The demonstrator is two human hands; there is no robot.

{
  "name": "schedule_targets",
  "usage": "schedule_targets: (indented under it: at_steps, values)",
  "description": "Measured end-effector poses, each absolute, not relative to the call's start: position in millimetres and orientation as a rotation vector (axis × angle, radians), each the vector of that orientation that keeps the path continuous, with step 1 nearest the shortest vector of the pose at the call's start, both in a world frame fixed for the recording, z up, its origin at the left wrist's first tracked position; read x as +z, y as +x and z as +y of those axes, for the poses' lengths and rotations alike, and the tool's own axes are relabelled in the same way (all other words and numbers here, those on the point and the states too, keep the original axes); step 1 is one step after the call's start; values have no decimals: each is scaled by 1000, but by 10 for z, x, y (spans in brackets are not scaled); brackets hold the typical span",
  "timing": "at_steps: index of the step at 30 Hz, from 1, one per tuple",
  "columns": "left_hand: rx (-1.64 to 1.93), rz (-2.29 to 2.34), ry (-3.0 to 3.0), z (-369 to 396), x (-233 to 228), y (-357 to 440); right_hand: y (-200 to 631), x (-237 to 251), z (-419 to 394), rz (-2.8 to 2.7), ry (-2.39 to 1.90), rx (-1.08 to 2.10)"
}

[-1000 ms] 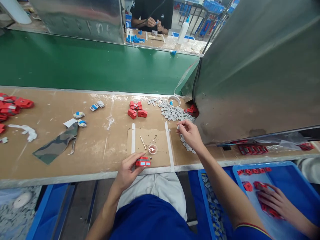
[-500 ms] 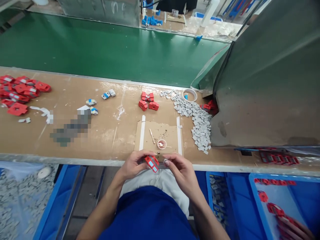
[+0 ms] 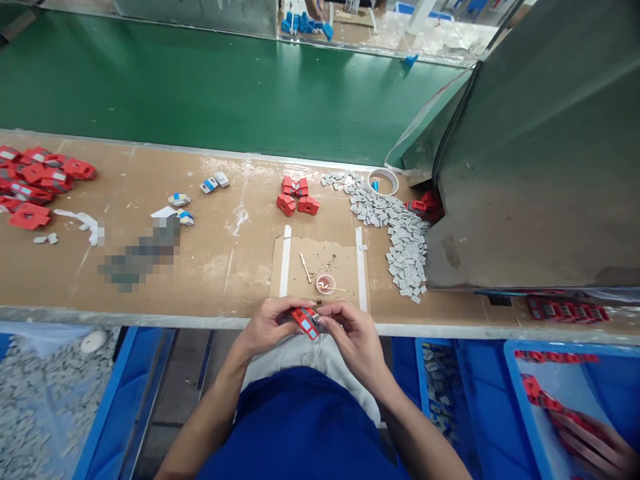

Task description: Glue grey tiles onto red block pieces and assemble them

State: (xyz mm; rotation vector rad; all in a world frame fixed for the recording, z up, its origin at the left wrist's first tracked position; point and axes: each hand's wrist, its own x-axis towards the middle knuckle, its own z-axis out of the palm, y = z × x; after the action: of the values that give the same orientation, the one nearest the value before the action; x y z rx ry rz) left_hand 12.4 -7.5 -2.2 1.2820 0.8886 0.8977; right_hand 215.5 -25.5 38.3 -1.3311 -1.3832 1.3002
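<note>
My left hand [image 3: 266, 328] is closed around one end of a small red toy vehicle body [image 3: 306, 323] with pale window patches and grey parts. The fingers of my right hand [image 3: 356, 339] pinch a small greyish piece, mostly hidden, against the toy's right side. Both hands are just over the table's front edge. Beyond them, on a taped cardboard pad [image 3: 345, 261], stand a small clear cup [image 3: 325, 285] with a thin stick across it and a white stick [image 3: 305, 268]. A tiny dark bit [image 3: 319, 302] lies near my fingertips.
Four-piece red cluster [image 3: 299, 196] sits behind the pad. Grey flat pieces [image 3: 407, 257] and a tape roll [image 3: 395, 183] lie to the right, beside a metal housing [image 3: 540, 200]. More red bodies [image 3: 30, 217] lie far left. Another person's hand [image 3: 590, 440] is in a blue bin [image 3: 513, 373].
My right hand has moved left, bringing its small piece up to the red toy vehicle body. The other person's hand in the bin has shifted slightly.
</note>
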Motion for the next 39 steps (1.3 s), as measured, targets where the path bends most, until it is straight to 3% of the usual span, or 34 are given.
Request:
schedule_targets:
  at_steps: [11, 17, 27, 39]
  values:
    - [908, 899, 1419, -58, -10, 113, 2213, 588, -187, -1668, -1285, 1240]
    - [901, 914, 1511, -40, 21, 112, 2136, 588, -278, -1788, -1399, 1050]
    - [978, 981, 1584, -108, -51, 115, 2035, 459, -423, -1620, -1401, 1007]
    - [947, 792, 1658, -14, 21, 100, 2202, 416, -297, -1323, -1271, 1611]
